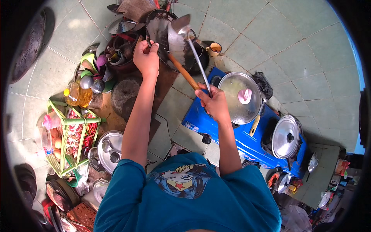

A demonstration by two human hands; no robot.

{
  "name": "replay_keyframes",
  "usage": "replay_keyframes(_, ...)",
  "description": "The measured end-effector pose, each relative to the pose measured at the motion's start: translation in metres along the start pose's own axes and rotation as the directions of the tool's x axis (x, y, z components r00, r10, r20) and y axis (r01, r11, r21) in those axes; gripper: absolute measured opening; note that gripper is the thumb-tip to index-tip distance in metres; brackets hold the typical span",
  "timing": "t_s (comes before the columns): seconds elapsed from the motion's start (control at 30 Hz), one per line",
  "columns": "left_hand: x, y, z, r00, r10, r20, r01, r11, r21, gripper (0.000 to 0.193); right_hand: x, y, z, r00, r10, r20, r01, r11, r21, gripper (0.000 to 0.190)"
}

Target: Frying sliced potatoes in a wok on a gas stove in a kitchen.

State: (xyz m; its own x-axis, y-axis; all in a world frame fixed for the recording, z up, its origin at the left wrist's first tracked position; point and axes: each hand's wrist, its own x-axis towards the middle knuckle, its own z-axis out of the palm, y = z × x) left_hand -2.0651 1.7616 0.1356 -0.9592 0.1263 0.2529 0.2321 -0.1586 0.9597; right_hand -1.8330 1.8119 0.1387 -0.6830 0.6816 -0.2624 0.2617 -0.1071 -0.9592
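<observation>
My left hand (147, 59) has its fingers closed at the ear handle of a blackened wok (179, 43), which stands tilted among other cookware. Behind these fingers a bit of wooden handle shows; whether the hand touches it is unclear. My right hand (214, 103) grips two utensils together. One is a metal spatula (181, 24) with a long steel shaft. The other is a dark slotted turner (160, 42) with a wooden handle (184, 71). Both blades appear in front of the wok.
On a blue gas stove (200, 116) sit a pan under a glass lid (232, 101) and a metal-lidded pot (285, 137). A knife (255, 126) lies by the pan. At left are oil bottles (78, 95), ladles (92, 84) and a green rack (81, 121) of chillies and onions.
</observation>
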Motion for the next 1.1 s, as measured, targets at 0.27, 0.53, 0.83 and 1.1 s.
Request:
replay_keyframes(0.27,-0.001,-0.001,0.002,1.0,0.006,0.005,-0.006,1.0,0.029,0.013,0.006,0.008,-0.003,0.974,-0.051,-0.221,0.032,0.995,-0.091,0.028)
replay_keyframes(0.53,-0.003,0.0,0.004,1.0,0.009,0.005,-0.009,0.999,0.041,0.014,0.015,0.023,-0.007,0.921,-0.211,-0.328,0.085,0.929,-0.36,0.03)
replay_keyframes(0.83,-0.006,0.003,0.005,1.0,-0.026,0.0,0.026,0.999,-0.021,0.012,0.013,0.023,-0.005,0.93,-0.215,-0.299,0.052,0.881,-0.47,0.032)
replay_keyframes(1.1,-0.008,0.005,0.004,0.999,-0.043,0.013,0.044,0.996,-0.073,0.013,0.017,0.022,-0.006,0.927,-0.181,-0.329,0.045,0.923,-0.381,0.03)
